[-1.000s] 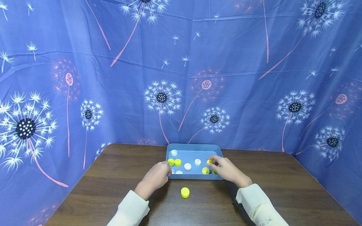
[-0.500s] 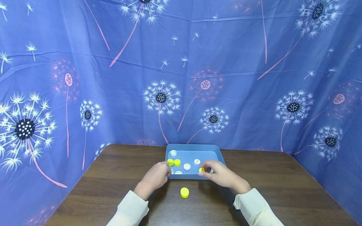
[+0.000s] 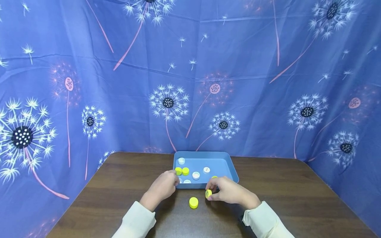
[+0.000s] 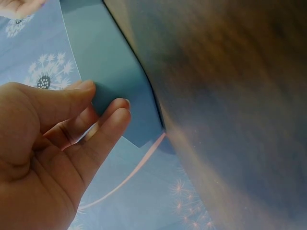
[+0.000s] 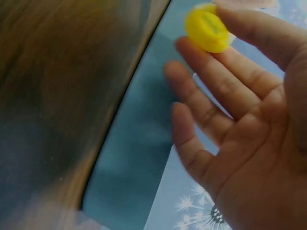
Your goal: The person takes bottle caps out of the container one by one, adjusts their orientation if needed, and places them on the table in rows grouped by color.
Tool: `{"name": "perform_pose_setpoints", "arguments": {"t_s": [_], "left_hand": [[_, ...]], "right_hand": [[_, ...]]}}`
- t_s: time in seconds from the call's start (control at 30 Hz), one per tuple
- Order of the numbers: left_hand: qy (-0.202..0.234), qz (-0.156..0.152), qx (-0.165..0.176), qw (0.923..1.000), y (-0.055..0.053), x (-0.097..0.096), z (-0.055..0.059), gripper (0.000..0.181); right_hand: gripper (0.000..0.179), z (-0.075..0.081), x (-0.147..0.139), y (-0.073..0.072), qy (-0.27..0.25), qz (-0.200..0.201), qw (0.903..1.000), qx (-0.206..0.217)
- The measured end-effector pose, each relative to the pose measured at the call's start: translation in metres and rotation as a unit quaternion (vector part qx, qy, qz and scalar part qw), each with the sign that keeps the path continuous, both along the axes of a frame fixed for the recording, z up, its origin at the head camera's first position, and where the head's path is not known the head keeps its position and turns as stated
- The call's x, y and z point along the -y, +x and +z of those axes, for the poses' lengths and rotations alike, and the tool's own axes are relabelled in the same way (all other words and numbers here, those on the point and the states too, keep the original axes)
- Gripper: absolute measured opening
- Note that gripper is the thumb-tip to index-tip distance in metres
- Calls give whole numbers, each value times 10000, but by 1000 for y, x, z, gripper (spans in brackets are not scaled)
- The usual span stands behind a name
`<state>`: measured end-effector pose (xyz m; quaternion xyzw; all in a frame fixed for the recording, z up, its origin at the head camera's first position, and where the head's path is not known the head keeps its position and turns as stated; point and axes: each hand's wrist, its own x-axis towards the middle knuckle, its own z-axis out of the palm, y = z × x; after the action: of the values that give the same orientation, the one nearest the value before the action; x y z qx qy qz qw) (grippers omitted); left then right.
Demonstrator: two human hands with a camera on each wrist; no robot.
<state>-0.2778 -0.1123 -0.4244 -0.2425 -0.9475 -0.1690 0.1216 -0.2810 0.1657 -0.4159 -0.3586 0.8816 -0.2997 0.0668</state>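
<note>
A shallow blue tray [image 3: 220, 164] stands on the table before me. My left hand [image 3: 160, 189] holds its near left corner, thumb and fingers at the tray's rim in the left wrist view. Between the thumb and fingertips of my right hand [image 3: 230, 192] is a yellow bottle cap [image 5: 207, 28], turned on edge just in front of the tray's near wall. Another yellow bottle cap [image 3: 193, 202] lies on the table to the left of it. Inside the tray are two yellow caps [image 3: 185, 171] at the left and several white caps [image 3: 195, 175]. My right hand partly hides one more yellow cap [image 3: 214, 177].
The brown wooden table [image 3: 297, 195] spreads out on both sides of the tray. Behind it hangs a blue cloth [image 3: 190, 82] printed with dandelions, which also runs along the left and right sides.
My right hand has brought the yellow bottle cap from inside the tray over its near wall toward me. My left hand has stayed at the tray's corner.
</note>
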Motion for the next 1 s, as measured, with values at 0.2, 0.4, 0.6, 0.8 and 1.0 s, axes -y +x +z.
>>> {"name": "perform_pose_setpoints", "arguments": {"t_s": [0.2,0.4,0.6,0.8,1.0], "left_hand": [[18,20,-12,10000,-2,0,1,26],[13,39,52,10000,0,-1,1,26],[40,72,130,9999,1,-1,0,23],[54,42,45,10000,3,-2,-2,24],[37,9,-28,10000,1,-1,-1,27]], "right_hand": [[18,0,7,6,371,119,9992,18],[21,-4,12,8,577,148,9982,-28],[19,-5,13,10,585,155,9982,16],[21,-7,12,9,751,101,9970,-174],[22,-6,12,9,681,157,9975,-130]]}}
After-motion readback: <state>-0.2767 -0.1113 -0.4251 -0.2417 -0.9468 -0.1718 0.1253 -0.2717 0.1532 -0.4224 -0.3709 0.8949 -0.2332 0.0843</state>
